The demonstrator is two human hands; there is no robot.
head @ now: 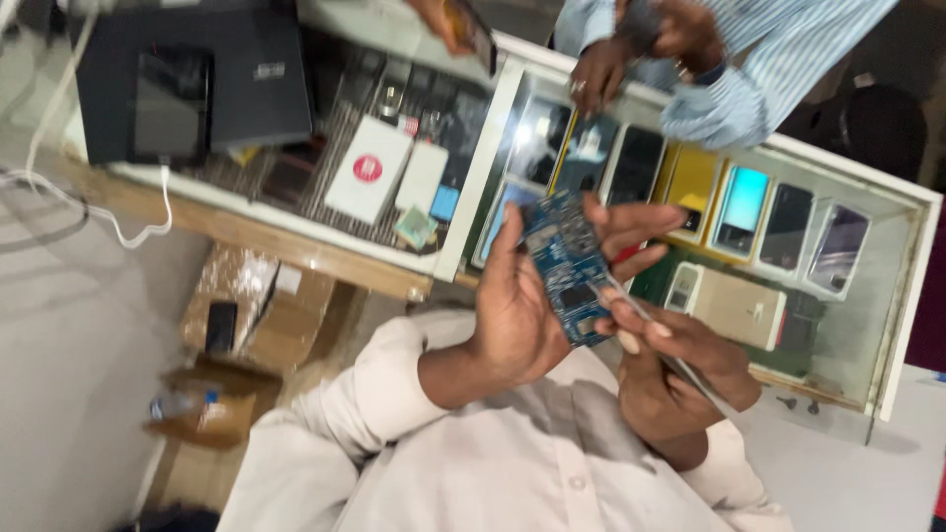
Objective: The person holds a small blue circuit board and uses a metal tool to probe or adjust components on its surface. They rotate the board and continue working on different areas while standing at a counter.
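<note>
The left hand point(527, 305) pinches a blue circuit board point(569, 268) by its long edges, thumb along the near-left edge and the fingers point(636, 222) curled round the far side, their tips showing past the board's upper right. The board is a narrow rectangle whose long axis runs from upper left to lower right in the head view, tilted slightly off upright, its component face turned toward the camera and its lower end pointing at the right hand point(670, 369). That hand's thumb and forefinger are pressed together on a thin metal tool point(645, 330), tweezers by the look of it, whose tip meets the board's lower right corner; the other fingers fold under. Both wrists come out of white sleeves point(394, 384). The board hangs just in front of a white-framed glass display case point(912, 296), over its middle, and inside the case lie rows of phones point(741, 202) and a gold handset point(734, 307). On the case's left part rest a dark laptop point(246, 79) and a white box with a red disc point(370, 169). At the case's far edge another person in a striped shirt point(778, 59) holds their hands together.
</note>
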